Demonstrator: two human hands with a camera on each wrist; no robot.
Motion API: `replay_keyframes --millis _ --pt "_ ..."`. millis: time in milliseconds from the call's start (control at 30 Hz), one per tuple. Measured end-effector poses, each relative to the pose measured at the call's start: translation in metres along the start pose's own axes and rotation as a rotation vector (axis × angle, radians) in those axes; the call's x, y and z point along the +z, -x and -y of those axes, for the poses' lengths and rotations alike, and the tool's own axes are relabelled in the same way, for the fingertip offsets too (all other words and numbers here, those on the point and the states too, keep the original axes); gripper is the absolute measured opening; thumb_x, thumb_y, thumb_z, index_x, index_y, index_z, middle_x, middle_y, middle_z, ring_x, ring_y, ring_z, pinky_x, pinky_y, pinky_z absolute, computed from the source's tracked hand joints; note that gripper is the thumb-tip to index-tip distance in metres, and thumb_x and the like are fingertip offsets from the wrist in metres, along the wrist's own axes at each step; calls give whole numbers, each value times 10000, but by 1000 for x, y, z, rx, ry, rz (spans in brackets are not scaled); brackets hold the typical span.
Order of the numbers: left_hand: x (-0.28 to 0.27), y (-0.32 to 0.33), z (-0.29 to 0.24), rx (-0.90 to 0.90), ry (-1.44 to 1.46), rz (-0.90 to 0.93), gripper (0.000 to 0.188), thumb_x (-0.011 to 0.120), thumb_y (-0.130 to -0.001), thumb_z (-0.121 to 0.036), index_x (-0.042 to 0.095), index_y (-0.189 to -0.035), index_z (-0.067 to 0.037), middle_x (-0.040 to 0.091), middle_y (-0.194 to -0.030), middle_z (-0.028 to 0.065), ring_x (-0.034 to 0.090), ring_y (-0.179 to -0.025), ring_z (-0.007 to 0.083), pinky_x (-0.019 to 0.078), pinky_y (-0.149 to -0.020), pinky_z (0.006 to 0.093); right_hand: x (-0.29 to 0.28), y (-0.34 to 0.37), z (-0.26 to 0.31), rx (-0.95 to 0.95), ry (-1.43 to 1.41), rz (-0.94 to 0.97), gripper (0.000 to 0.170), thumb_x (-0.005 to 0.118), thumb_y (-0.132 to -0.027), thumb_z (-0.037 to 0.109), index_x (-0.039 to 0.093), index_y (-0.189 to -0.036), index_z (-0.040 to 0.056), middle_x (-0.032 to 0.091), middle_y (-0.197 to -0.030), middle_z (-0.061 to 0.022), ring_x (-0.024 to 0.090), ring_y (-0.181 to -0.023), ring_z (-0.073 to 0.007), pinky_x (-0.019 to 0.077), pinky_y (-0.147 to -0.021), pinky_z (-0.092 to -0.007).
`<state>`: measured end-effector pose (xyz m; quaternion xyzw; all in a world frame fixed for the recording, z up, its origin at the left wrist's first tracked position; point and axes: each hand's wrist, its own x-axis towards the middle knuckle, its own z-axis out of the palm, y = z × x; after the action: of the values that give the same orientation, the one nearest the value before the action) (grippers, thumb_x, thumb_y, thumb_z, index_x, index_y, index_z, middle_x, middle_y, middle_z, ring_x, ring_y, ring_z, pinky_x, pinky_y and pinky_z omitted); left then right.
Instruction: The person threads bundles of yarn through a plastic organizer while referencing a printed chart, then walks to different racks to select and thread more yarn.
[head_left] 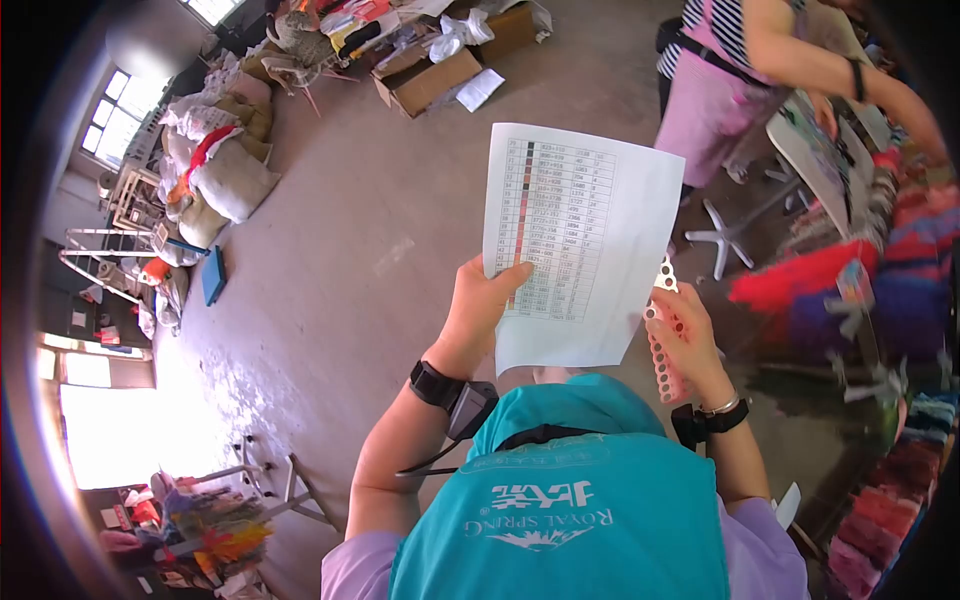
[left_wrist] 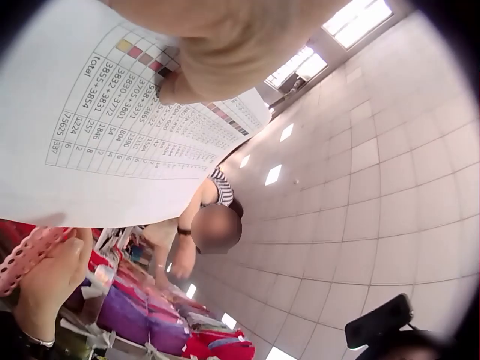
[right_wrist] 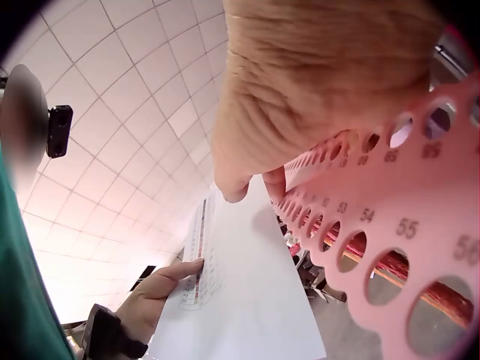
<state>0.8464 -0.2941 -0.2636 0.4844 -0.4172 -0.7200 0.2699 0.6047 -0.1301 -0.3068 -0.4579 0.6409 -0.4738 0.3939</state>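
My left hand (head_left: 478, 305) pinches a white printed sheet (head_left: 635, 220) at its left edge, the thumb lying on the front. Printed on the sheet is a table with numbers and a column of small colour swatches; the left wrist view shows the word "total" beside its end. To the right of the sheet, my right hand (head_left: 692, 340) grips a pink strip with holes (head_left: 664, 372). Small numbers such as 54 and 55 run along this strip (right_wrist: 382, 199) in the right wrist view. There my right fingertips overlap the sheet (right_wrist: 255, 292).
At the right, another person (head_left: 720, 90) in a striped top reaches over bundles of red and purple thread (head_left: 810, 280). A wheeled stand (head_left: 722, 238) is close by. White sacks (head_left: 235, 180), a cardboard box (head_left: 430, 85) and a rack of coloured bundles (head_left: 205, 525) stand around the floor.
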Motion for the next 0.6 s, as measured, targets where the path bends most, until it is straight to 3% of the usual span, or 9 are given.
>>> replay_keyframes --millis 100,200,300,400,500,600 --pt "-28 -41 -20 8 62 -48 349 627 -922 -70 590 -1227 95 679 -1154 185 674 -1005 239 545 -885 369 12 -66 -1 -158 196 32 356 702 -837 73 646 -1186 28 521 -1004 -76 560 -879 -176 479 -755 -299" --pt "-41 -107 -52 20 115 -87 355 630 -919 -71 590 -1231 93 677 -1160 189 674 -1007 243 544 -889 374 22 -149 -8 -75 107 64 385 718 -815 82 655 -1193 41 524 -999 -73 554 -866 -175 467 -750 -290" --pt "-61 -147 -65 -7 106 -142 355 632 -916 -68 592 -1231 90 678 -1159 190 675 -1005 245 543 -888 373 35 -200 -10 -73 232 151 405 676 -817 34 632 -1219 7 516 -1050 -73 553 -933 -167 481 -806 -289" --pt "-79 -245 -88 3 99 -126 335 636 -925 -67 603 -1230 66 681 -1167 184 673 -1016 244 546 -882 379 43 -292 -30 -201 293 76 418 723 -794 93 660 -1205 46 481 -918 -52 498 -791 -169 430 -698 -283" --pt "-106 -335 -107 19 132 -95 325 640 -934 -77 610 -1231 53 681 -1171 175 670 -1016 238 544 -882 378 63 -377 -45 -230 286 31 427 722 -791 90 660 -1211 43 496 -925 -53 498 -790 -166 432 -698 -291" --pt "-121 -434 -149 -22 138 -50 325 646 -941 -93 613 -1231 48 681 -1169 162 666 -1014 226 539 -891 369 71 -460 -48 -51 261 -5 432 719 -796 93 659 -1221 44 554 -1000 -75 546 -861 -181 460 -754 -294"
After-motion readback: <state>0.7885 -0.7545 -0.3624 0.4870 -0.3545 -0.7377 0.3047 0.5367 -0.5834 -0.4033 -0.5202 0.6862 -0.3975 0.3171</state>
